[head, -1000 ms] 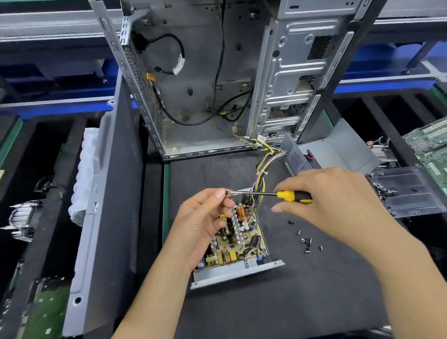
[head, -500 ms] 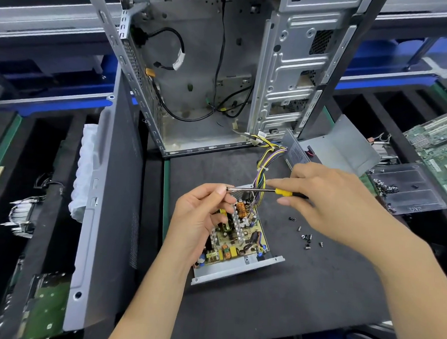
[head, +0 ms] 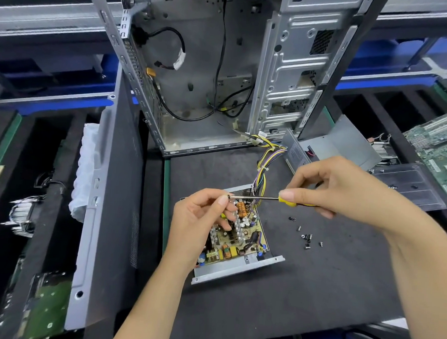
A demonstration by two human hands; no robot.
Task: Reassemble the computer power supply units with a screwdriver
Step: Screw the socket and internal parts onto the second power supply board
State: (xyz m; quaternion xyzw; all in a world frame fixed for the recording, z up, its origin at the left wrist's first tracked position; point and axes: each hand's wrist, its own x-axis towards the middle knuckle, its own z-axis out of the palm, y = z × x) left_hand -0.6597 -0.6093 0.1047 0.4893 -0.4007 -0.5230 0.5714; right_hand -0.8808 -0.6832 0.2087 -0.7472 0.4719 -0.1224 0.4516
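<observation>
Counter (head: 275, 301) with a dark mat fills the frame. At its back stands an open case (head: 222, 73), gutted, black cables hanging loose inside. A side panel (head: 106, 202) leans upright along the mat's left edge. Right of the case lies a grey PSU cover (head: 342, 147), and beyond it a motherboard (head: 440, 154) at the far right edge.

PSU (head: 237, 235) sits mid-mat, cover off — board, copper coil and capacitors exposed, metal lip facing the camera. Its wire bundle (head: 265, 166) runs from the rear up toward the case.

Left hand (head: 201, 220) hovers over the PSU's left half, thumb and forefinger pinched together at the tip of the screwdriver (head: 272, 199); something tiny sits in that pinch, too small to tell for sure. Other fingers curl loosely above the board.

Right hand (head: 345, 191) is closed round the yellow handle, forefinger stretched along it toward the shaft. The shaft lies near horizontal above the PSU's rear, tip pointing left into the left hand's pinch.

Loose screws (head: 305, 237) lie scattered on the mat just right of the PSU — under the right wrist, clear of both hands.
</observation>
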